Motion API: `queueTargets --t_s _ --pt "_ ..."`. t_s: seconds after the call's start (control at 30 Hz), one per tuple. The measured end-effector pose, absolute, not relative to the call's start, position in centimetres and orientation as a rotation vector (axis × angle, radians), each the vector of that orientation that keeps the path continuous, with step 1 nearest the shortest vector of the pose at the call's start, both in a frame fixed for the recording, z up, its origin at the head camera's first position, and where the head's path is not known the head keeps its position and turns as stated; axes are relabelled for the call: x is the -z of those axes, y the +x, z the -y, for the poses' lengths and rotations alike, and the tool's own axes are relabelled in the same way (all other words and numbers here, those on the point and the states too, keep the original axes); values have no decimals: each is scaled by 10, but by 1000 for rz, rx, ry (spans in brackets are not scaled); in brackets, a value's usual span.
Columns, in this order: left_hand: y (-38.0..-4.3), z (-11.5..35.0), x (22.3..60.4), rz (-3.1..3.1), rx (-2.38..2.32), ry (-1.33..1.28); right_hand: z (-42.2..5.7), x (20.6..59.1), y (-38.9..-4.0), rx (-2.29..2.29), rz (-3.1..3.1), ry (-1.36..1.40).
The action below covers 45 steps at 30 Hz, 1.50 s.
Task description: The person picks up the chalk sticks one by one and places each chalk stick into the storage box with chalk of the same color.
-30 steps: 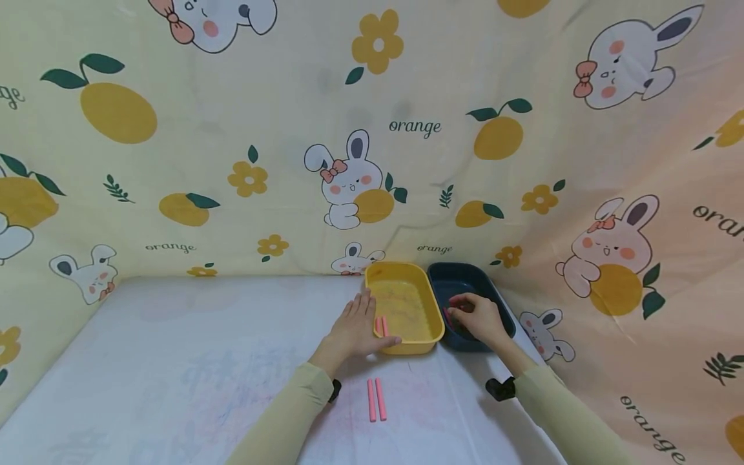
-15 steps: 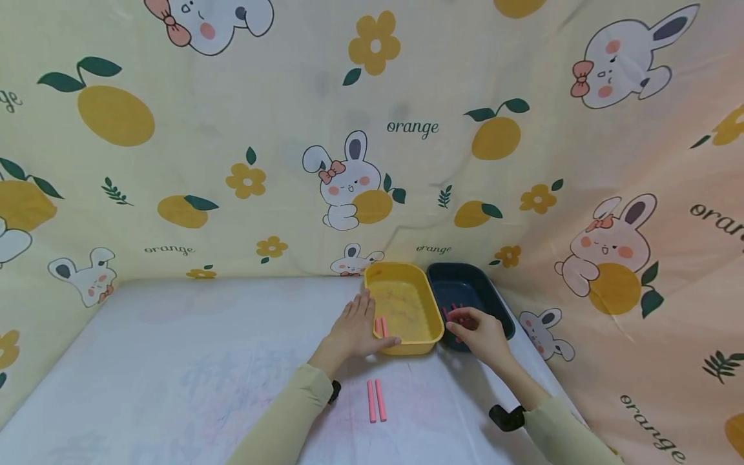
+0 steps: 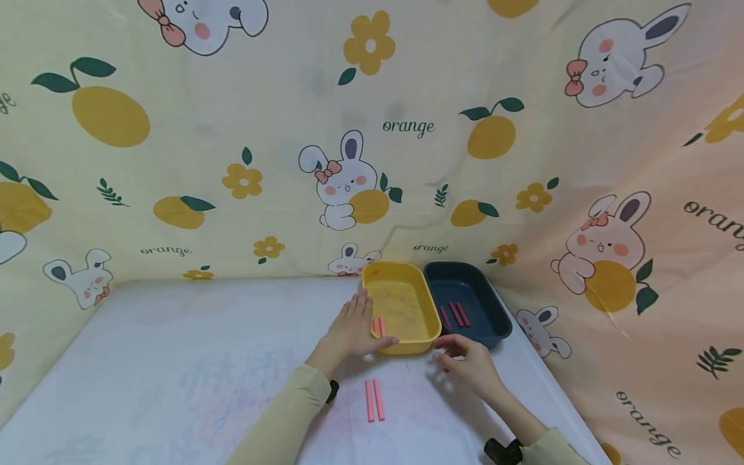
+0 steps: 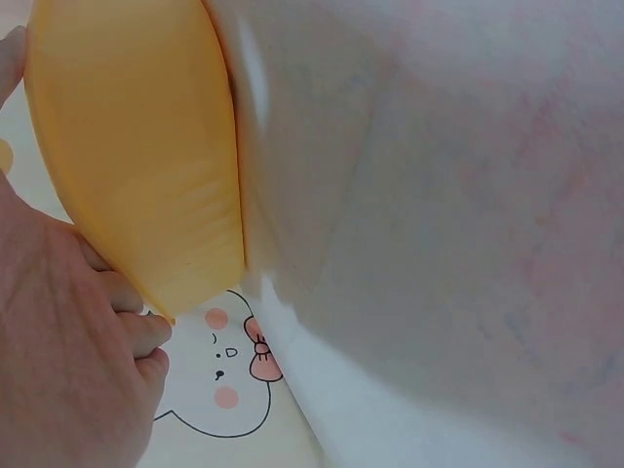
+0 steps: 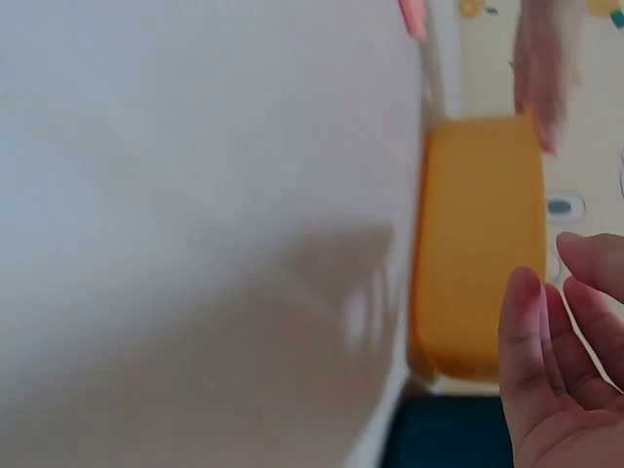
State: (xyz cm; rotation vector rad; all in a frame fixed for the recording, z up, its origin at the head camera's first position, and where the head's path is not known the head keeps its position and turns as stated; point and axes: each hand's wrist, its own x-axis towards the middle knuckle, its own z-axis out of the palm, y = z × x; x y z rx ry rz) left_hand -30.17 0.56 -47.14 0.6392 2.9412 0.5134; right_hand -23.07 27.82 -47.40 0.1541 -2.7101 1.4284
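Note:
My left hand (image 3: 351, 330) rests on the near left corner of a yellow plastic bin (image 3: 409, 349), fingers stretched along its left rim and thumb along the front. Two pink chalk sticks (image 3: 382, 327) lie inside, partly hidden by that hand. Beside it, a dark blue bin (image 3: 494, 337) holds three chalk sticks (image 3: 463, 314), looking deeper pink. My right hand (image 3: 469, 365) hovers in front of the two bins, fingers loosely bent; the right wrist view shows nothing between thumb and fingers. Two more pink chalk sticks (image 3: 379, 399) lie side by side on the table, nearer me.
The white table (image 3: 192, 361) carries faint pink and blue smudges. Behind it hangs a patterned cloth (image 3: 261, 129) with rabbits and oranges, which also runs down the right side, close to the dark blue bin.
My right hand has drawn back out of the dark blue bin toward me, leaving three chalk sticks in view there. The left hand stays on the yellow bin.

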Motion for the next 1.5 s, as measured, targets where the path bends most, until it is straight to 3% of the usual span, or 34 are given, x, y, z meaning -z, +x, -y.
queueTargets --t_s 0.47,1.0,1.5 --pt "-301 -6 470 -2949 -512 617 -240 493 -209 -1556 2830 455" --pt "-299 -6 468 -2943 -540 619 -208 494 -201 -1320 2947 844" --pt "-301 -6 470 -2944 -529 611 -187 492 -204 -1231 3022 860"
